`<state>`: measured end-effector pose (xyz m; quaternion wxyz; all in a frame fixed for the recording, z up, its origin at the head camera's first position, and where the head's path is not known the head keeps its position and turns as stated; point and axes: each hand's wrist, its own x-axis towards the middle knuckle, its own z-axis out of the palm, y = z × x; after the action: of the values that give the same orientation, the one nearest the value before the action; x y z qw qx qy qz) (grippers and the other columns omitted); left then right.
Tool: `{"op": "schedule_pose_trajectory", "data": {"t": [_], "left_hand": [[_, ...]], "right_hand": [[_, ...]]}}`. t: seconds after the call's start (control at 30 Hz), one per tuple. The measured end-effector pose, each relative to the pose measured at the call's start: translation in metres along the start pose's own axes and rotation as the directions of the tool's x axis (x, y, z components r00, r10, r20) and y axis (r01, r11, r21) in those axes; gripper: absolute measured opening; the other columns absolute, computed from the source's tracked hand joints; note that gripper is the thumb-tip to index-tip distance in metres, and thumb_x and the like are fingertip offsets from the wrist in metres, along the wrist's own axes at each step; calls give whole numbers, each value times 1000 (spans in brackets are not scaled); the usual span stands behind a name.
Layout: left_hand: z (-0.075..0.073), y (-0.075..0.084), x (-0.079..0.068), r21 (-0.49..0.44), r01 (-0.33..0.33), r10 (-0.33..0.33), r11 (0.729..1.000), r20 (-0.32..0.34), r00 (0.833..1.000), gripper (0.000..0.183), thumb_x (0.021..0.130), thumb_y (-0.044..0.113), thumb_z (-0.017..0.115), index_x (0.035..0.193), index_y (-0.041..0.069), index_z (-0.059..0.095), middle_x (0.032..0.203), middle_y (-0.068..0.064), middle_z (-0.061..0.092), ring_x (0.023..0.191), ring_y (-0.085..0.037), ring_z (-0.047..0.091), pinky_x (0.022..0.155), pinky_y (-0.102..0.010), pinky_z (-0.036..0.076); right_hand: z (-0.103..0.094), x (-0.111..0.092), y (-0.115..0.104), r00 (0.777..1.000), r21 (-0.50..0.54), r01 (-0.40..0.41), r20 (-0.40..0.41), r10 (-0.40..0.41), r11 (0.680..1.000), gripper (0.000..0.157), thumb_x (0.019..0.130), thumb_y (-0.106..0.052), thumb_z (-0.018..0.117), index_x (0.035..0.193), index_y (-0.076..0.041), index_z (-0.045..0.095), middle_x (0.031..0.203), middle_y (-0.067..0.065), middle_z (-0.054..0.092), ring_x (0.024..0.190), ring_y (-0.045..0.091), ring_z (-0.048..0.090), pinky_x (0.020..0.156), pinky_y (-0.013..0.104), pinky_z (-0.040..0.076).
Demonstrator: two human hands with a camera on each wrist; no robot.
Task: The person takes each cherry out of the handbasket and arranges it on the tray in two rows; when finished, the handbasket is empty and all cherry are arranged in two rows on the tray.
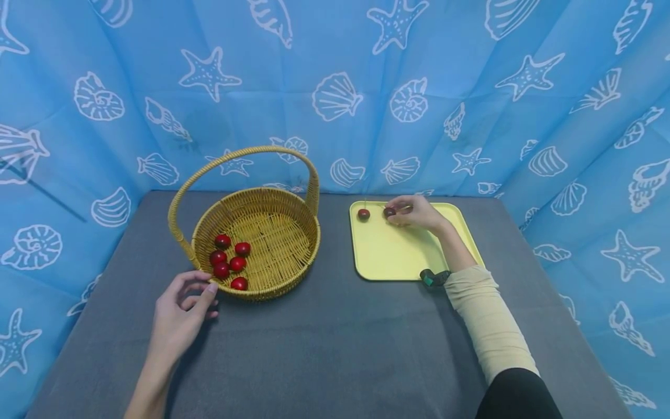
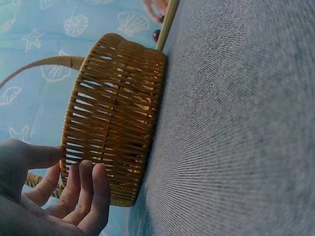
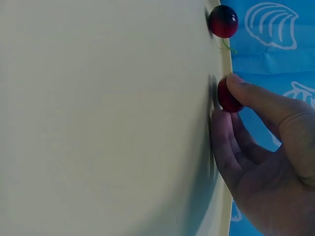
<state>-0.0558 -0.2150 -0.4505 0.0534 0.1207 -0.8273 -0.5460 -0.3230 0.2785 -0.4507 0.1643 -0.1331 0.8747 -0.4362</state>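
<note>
At the far side of a yellow tray, my right hand pinches a dark red cherry between thumb and fingers. A second cherry, with a thin green stem in the right wrist view, lies on the tray to its left. My left hand grips the near left rim of a round wicker basket, thumb on one side of the rim and index finger on the other. Several red cherries lie in the left part of the basket; its wall hides them in the left wrist view.
The basket's tall arched handle rises over it. Grey cloth covers the table, with a strip of it between basket and tray. A blue curtain with white shells and starfish hangs behind and at both sides.
</note>
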Motion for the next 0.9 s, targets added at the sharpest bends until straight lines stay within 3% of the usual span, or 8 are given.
{"op": "schedule_pose_trajectory", "data": {"t": [0.23, 0.73, 0.9], "left_hand": [[2, 0, 0, 21, -6, 7, 1000, -19, 1000, 36, 111, 25, 65, 141, 7, 56, 123, -15, 67, 86, -11, 74, 70, -21, 68], [5, 0, -2, 21, -15, 16, 1000, -48, 999, 32, 111, 21, 65, 138, 7, 58, 120, -15, 69, 85, -10, 75, 70, -24, 69], [4, 0, -1, 15, -12, 12, 1000, -49, 999, 33, 110, 23, 66, 138, 7, 58, 120, -13, 69, 84, -10, 75, 69, -24, 69]], "right_hand": [[1, 3, -1, 1000, -69, 25, 12, -24, 997, 47, 96, -5, 81, 136, 11, 64, 127, 36, 66, 100, 31, 74, 72, 30, 69], [-3, -3, -6, 997, -45, -23, 70, 26, 999, 51, 98, -10, 80, 143, 5, 61, 135, 33, 64, 113, 33, 75, 86, 36, 71], [-6, -5, -10, 997, -40, 6, 71, -3, 999, 50, 100, -7, 77, 145, 6, 60, 134, 34, 64, 114, 43, 75, 89, 41, 71]]}}
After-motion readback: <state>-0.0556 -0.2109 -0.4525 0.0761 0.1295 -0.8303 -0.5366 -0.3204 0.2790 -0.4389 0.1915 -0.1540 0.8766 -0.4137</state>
